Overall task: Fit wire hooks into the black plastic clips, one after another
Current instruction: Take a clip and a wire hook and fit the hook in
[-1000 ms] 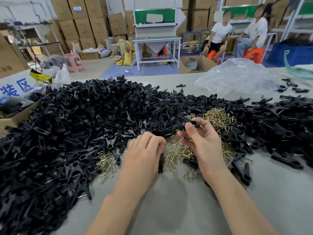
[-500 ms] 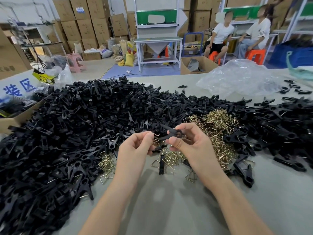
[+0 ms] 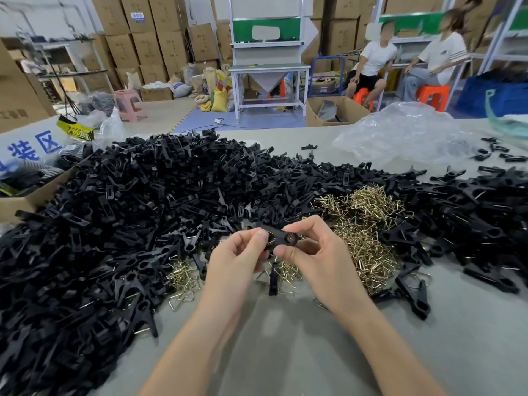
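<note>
Between the hands, raised a little above the table point(image 3: 285, 352), one clip point(image 3: 281, 238) lies crosswise. The left hand point(image 3: 237, 252) pinches its left end with thumb and forefinger. The right hand point(image 3: 314, 258) grips the other end, thumb underneath and fingers curled over the top. Both hands are close together, each clamped on the same piece. A pale glint shows at the round eye in the clip's middle. Whether a hook is already seated there, or is hidden in the left fingers, cannot be told.

This looks like the fitting step itself, with the wire being brought to the eye or just pressed in. The next move probably calls for a firm squeeze to snap the wire home. After that the piece would be dropped aside and fresh parts picked up.

Just beyond and right of the hands lies the pile of hooks point(image 3: 368, 224), brass-coloured and tangled. A smaller scatter point(image 3: 183, 277) sits to the left. A great heap of clips point(image 3: 128, 224) wraps round behind them. Right of the right wrist lies a lone clip point(image 3: 411, 292) with what looks like a wire loop, likely finished. Farther back rests a clear bag point(image 3: 405, 135).
</note>
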A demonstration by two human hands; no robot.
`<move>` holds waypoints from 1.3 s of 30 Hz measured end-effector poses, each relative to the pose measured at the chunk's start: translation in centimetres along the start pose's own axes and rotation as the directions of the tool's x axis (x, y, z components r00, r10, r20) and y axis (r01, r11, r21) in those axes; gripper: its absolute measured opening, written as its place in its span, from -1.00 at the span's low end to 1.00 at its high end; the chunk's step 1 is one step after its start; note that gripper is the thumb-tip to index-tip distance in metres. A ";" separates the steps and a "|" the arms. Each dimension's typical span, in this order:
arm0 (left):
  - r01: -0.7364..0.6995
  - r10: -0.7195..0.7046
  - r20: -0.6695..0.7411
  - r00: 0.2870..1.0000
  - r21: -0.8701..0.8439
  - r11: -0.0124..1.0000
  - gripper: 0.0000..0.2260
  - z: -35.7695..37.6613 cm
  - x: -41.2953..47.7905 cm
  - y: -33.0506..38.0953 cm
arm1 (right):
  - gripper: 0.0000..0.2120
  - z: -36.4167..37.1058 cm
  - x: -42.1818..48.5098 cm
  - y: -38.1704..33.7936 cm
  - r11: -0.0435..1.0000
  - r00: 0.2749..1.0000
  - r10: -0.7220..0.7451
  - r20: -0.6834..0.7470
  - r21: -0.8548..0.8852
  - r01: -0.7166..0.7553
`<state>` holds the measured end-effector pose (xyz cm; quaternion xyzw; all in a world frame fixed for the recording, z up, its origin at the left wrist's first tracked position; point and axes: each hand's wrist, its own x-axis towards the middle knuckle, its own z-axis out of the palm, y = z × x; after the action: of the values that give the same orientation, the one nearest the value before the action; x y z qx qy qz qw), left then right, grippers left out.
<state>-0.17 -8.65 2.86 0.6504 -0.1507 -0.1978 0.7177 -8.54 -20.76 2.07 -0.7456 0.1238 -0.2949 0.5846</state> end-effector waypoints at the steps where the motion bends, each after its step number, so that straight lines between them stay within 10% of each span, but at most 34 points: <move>1: 0.045 -0.044 0.015 0.999 -0.040 0.998 -0.84 0.4 -0.3 -0.2 | -0.72 0.2 -0.1 0.2 0.999 1.000 0.002 -0.001 -0.042 -0.003; 7: -0.081 0.068 0.124 0.990 0.106 0.991 -0.65 1.5 -0.9 -0.5 | -0.67 1.5 -0.6 0.6 0.942 0.977 -0.210 0.019 -0.264 0.208; 13: 0.108 -0.112 0.056 0.992 0.066 0.992 -0.36 1.5 -1.0 -0.5 | -0.77 2.3 -0.9 0.9 0.808 0.921 -0.378 0.094 -0.451 0.378; 27: 0.142 -0.143 -0.039 0.989 -0.030 0.989 -0.55 1.1 0.0 -0.9 | -0.63 2.7 -1.1 1.0 0.877 0.939 -0.284 0.197 -0.342 0.337; 33: 0.161 -0.165 -0.042 0.985 -0.088 0.983 -0.51 0.4 0.6 -1.0 | -0.26 2.5 -1.3 1.5 0.926 0.948 -0.167 0.273 -0.286 0.246; 39: 0.179 -0.184 -0.048 0.982 -0.090 0.980 -0.54 0.2 0.8 -1.9 | -0.41 2.6 -1.3 1.5 0.909 0.941 -0.195 0.276 -0.310 0.279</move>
<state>0.30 -9.37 0.96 0.6354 -0.0618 -0.2502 0.7279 -7.81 -18.40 -0.12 -0.8757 0.0100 -0.2461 0.4152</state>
